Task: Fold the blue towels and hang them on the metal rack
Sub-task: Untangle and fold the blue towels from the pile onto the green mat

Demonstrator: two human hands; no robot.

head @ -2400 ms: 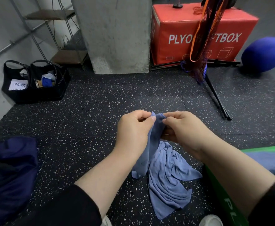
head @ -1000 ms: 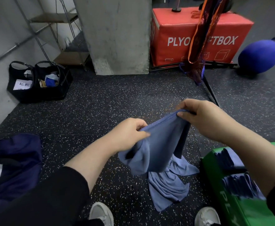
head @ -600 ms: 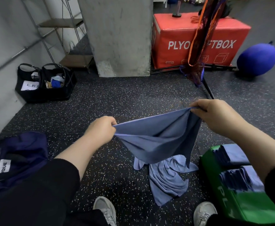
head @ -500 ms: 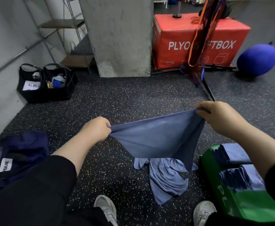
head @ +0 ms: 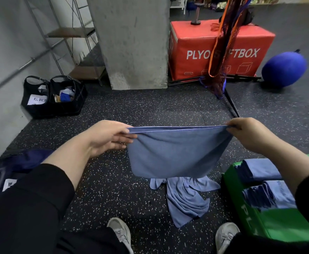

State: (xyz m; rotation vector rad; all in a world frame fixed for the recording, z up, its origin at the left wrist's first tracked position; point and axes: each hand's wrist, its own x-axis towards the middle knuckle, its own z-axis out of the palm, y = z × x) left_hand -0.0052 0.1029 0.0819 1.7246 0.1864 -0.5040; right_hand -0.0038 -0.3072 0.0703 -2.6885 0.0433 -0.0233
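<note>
Both hands pinch a blue towel (head: 175,153) taut; black bags (head: 53,99) hold clutter.

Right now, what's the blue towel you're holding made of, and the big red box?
Blue towel: soft, matte cloth, perhaps microfibre; it sags in folds and has a stitched hem. Red box: probably foam under smooth, slightly shiny vinyl; its corners are rounded and it is printed "SOFTBOX", partly hidden.

speckled black floor (head: 150,107), crumpled blue towel (head: 184,198), red box (head: 221,52), black bags (head: 53,98)
</note>
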